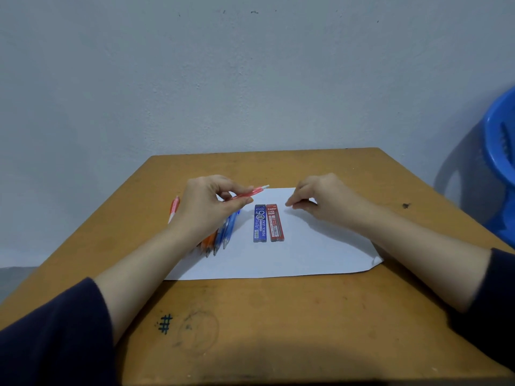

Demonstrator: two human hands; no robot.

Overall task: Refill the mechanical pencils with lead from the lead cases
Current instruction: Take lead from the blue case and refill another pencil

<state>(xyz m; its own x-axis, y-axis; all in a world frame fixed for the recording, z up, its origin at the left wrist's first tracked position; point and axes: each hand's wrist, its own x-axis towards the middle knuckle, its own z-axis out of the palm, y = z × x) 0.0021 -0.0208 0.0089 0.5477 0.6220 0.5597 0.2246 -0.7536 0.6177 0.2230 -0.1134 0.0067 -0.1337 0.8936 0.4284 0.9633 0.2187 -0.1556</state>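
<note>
My left hand pinches a red mechanical pencil between thumb and fingers, its white end pointing right above the white paper. Partly hidden under this hand lie orange pencils and blue pencils, tips toward me. Another red pencil lies on the table left of the hand. A blue lead case and a red lead case lie side by side on the paper. My right hand hovers right of the cases, fingertips curled together; I see nothing between them.
The wooden table carries a pen-drawn hash mark near me and a dark spot at the right. A blue plastic chair stands to the right of the table. A pale wall rises behind.
</note>
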